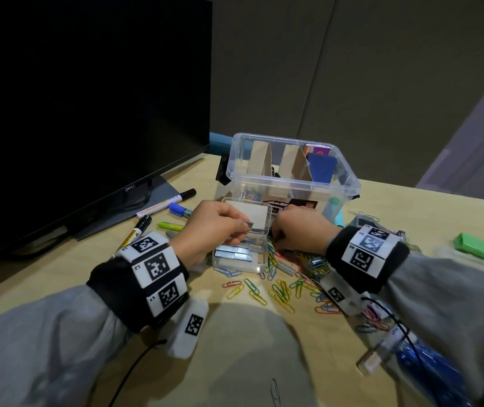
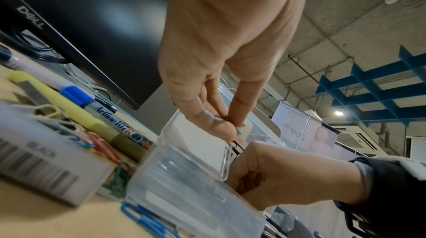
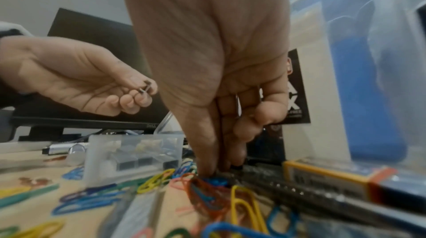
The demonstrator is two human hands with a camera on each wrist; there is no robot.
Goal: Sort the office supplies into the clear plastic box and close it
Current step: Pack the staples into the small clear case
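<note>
A left hand (image 1: 215, 224) pinches a short metal staple strip (image 1: 246, 224) above a small clear hinged case (image 1: 239, 254) of staples, just in front of the clear plastic box (image 1: 290, 171). Right of the case, the right hand (image 1: 299, 230) presses curled fingertips into glossy wire paper clips (image 1: 281, 289) strewn across the pale wooden bench (image 1: 234, 362); what they grasp cannot be told.

We see a glossy clear plastic box (image 1: 349, 183) with matt cardboard dividers (image 1: 293, 164) on a smooth pale wood-look desk (image 1: 411, 207). Shiny metal staple strips (image 1: 234, 252) fill a small transparent plastic case (image 1: 259, 258); the coloured paper clips (image 1: 281, 289) look smoothly coated.
</note>
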